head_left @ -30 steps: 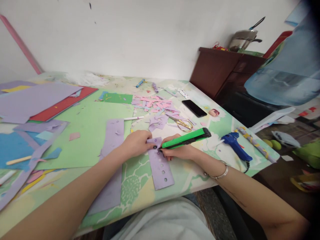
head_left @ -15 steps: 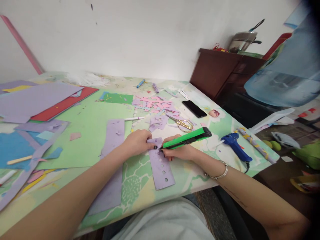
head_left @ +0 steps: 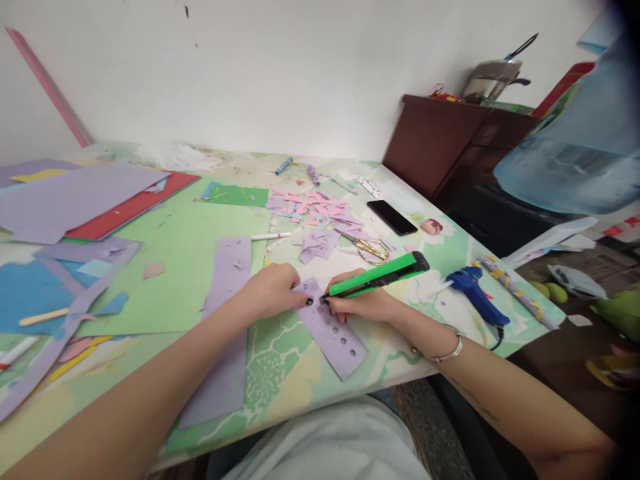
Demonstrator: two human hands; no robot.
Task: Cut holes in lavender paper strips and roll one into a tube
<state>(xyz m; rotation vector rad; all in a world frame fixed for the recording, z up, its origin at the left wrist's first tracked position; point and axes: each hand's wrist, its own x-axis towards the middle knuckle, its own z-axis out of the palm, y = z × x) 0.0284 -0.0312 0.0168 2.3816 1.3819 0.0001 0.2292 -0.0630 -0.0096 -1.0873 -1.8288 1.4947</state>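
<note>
One light-green sheet (head_left: 175, 267) lay off to the left, at about 10 o'clock from the purple strip (head_left: 326, 335), counting the wall (head_left: 240, 80) as 12. A longer purple sheet (head_left: 225, 383) overlapped its right part, at 9 o'clock. Next came the left hand (head_left: 273, 291), at the strip's 10 o'clock, fingers bent and thumb on the far corner; whether those fingers pinched the paper from beneath, I couldn't tell.

The strip itself sat on the tablecloth (head_left: 273, 373) between the hands, and it was what had changed. Half a second earlier its near end had pointed between 5 and 6 o'clock; now it had swung to about 5, carrying its row of round holes (head_left: 353, 352) rightward. The right hand (head_left: 367, 303), at 2 o'clock, had hardly shifted. It was wrapped around a green knife (head_left: 375, 277), tip down at the strip. To me, that meant the paper was being turned to suit the knife, giving it a fresh angle.

Scissors (head_left: 358, 242) lay at 1 o'clock and a blue glue gun (head_left: 475, 293) near 3, both out of hand.
</note>
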